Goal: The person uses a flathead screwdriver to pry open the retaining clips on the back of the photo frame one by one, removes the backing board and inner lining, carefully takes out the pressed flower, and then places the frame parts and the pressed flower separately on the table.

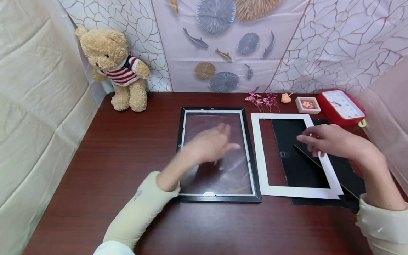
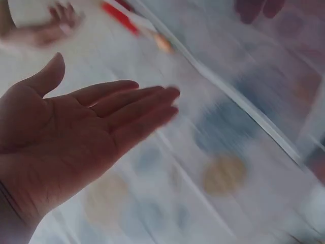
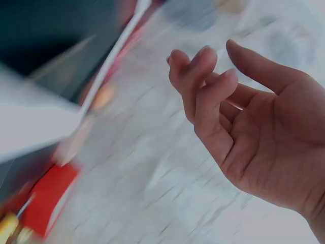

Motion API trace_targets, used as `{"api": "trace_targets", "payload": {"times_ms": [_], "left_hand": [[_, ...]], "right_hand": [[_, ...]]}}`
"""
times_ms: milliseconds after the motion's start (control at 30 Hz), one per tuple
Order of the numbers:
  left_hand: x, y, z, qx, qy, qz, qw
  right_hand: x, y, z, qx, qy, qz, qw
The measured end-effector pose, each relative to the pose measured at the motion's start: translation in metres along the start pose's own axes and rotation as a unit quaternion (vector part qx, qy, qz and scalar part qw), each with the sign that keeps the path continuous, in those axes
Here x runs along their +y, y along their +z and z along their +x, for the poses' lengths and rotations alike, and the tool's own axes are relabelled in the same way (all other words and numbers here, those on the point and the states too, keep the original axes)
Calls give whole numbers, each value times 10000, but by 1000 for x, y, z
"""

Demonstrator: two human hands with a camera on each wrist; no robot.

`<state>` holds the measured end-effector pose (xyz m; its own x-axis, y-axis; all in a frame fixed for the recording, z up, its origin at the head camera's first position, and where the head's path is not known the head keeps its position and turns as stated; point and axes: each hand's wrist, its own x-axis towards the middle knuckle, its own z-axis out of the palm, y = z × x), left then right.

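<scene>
My left hand (image 1: 208, 143) hovers, blurred, above the black picture frame (image 1: 220, 199). Its fingers are straight and the palm holds nothing, as the left wrist view shows of the hand (image 2: 76, 132). The frame lies face down with a clear pane (image 1: 199, 122) in it and a pale inner edge. My right hand (image 1: 331, 140) is over the white mat border (image 1: 260, 156) and the black backing board (image 1: 302, 170) under it. In the right wrist view the right hand (image 3: 249, 122) has loosely curled fingers with nothing between them.
Along the back right stand a red clock (image 1: 341, 106), a small framed box (image 1: 307, 105), an orange ornament (image 1: 286, 98) and pink dried flowers (image 1: 262, 101). A teddy bear (image 1: 118, 67) sits at the back left of the brown table (image 1: 127, 148).
</scene>
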<state>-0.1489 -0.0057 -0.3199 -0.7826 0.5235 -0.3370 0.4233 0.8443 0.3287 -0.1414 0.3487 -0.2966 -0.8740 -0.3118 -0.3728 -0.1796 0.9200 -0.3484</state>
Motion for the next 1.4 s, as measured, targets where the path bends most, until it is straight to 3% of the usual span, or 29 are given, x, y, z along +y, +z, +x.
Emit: {"api": "trace_targets", "payload": {"times_ms": [67,100,233,300,333,400,433,633,733,800,967,1067,1267,1400], "left_hand": [[-43,-4,-7,260,-286,-524,9979],[-72,0,-5,476,-404,-695,9956],[-184,33,12,902,-894,-1072,9861],[-226,49,20,883,-982,-1183,9842],[-236,51,19,755,-1027,-1346,9827],[-241,50,14,593,-1027,-1479,9819],[-236,44,8,512,-981,-1593,9810],[-166,1,-34,29,-621,-2157,9745],[-154,-3,-39,-154,-684,-2138,9744],[-152,0,-38,-234,-692,-1914,9788],[-173,34,-9,-192,-791,-1177,9897],[-193,56,12,-128,-917,-1069,9900],[-221,72,28,-180,-868,-1403,9861],[-214,63,20,-141,-813,-1546,9845]], "right_hand": [[-29,10,2,77,-320,48,9994],[-43,16,4,92,-500,86,9987],[-83,41,13,-245,-956,353,9945],[-92,49,20,-359,-1040,343,9933],[-95,52,23,-403,-1060,349,9929],[-97,57,31,-458,-991,352,9934],[-97,58,35,-493,-947,363,9936],[-96,63,51,-1015,-752,567,9904],[-96,65,54,-1088,-890,526,9887],[-96,68,57,-1163,-931,562,9872],[-90,85,72,-1218,-1145,476,9848],[-91,90,76,-1043,-1112,107,9882],[-108,82,71,-863,-917,-288,9916],[-108,81,69,-873,-938,-69,9917]]}}
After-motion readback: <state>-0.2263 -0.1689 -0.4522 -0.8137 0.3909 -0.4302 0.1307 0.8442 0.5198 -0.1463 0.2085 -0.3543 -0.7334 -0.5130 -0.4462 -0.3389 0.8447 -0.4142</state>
